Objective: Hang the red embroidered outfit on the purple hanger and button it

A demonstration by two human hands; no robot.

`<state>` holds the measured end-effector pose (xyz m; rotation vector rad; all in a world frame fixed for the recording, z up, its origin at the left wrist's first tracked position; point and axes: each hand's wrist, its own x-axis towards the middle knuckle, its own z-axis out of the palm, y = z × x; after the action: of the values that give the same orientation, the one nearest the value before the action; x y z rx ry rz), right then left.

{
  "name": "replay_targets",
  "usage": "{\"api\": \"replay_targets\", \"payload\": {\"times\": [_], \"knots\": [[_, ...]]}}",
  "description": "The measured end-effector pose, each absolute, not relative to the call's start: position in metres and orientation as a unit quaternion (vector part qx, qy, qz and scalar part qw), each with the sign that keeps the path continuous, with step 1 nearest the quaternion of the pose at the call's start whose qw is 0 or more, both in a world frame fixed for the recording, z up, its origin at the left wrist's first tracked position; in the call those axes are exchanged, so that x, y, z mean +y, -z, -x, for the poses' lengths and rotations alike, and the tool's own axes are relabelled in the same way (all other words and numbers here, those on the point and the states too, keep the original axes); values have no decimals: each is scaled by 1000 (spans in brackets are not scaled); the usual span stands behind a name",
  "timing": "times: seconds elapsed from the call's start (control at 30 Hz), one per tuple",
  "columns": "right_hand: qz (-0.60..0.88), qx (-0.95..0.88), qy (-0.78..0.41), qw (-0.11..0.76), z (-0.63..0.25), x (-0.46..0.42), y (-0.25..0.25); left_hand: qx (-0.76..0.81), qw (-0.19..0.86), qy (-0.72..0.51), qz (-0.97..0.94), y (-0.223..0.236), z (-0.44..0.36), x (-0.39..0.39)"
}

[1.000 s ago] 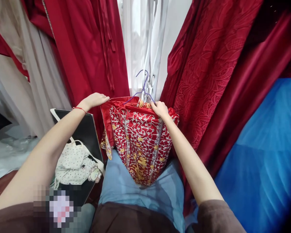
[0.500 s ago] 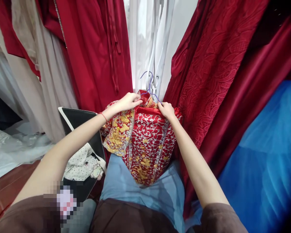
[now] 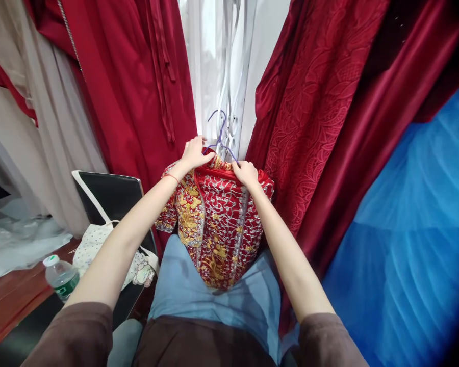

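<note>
A red jacket (image 3: 229, 224) with gold and silver embroidery rests on my lap, its collar upward. The purple hanger (image 3: 221, 133) sits in its neck, hook free and pointing up. My left hand (image 3: 195, 154) is closed over the left shoulder by the collar, thumb lying along the neckline; some fingertips are hidden behind the cloth. On the other side, my right hand (image 3: 246, 173) grips the neckline by the hanger's right arm, thumb against the hanger. A gold-embroidered front panel (image 3: 189, 206) hangs below my left forearm.
Red gowns hang close on the left (image 3: 133, 76) and right (image 3: 321, 112), with white straps (image 3: 229, 61) between. A black chair (image 3: 112, 196) at left holds a dotted cloth bag (image 3: 87, 244) and a water bottle (image 3: 60, 278). A blue gown (image 3: 405, 229) spreads at right.
My left hand has shifted its hold at the collar, its fingers now higher along the shoulder. The gold panel has swung inward. The view has turned slightly right; my right hand keeps its grip.
</note>
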<state>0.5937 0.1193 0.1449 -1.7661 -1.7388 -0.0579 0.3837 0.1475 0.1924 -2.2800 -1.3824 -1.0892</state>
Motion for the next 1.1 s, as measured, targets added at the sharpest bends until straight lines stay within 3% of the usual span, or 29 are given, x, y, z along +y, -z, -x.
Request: {"api": "replay_targets", "payload": {"times": [0.13,0.5,0.63,0.8,1.1], "knots": [[673,-668,-5,317,-596,114,-149,-478,32,297,826,-195,-386,159],[654,-669,-84,344,-595,112,-158,-548,87,311,772,-177,-398,143],[641,-658,-183,350,-599,113,-166,-587,100,330,733,-171,-413,143],[622,-636,-349,295,-606,109,-191,-622,84,376,682,-176,-423,147],[631,-674,-222,313,-598,128,-194,-607,66,408,679,-183,-428,149]]}}
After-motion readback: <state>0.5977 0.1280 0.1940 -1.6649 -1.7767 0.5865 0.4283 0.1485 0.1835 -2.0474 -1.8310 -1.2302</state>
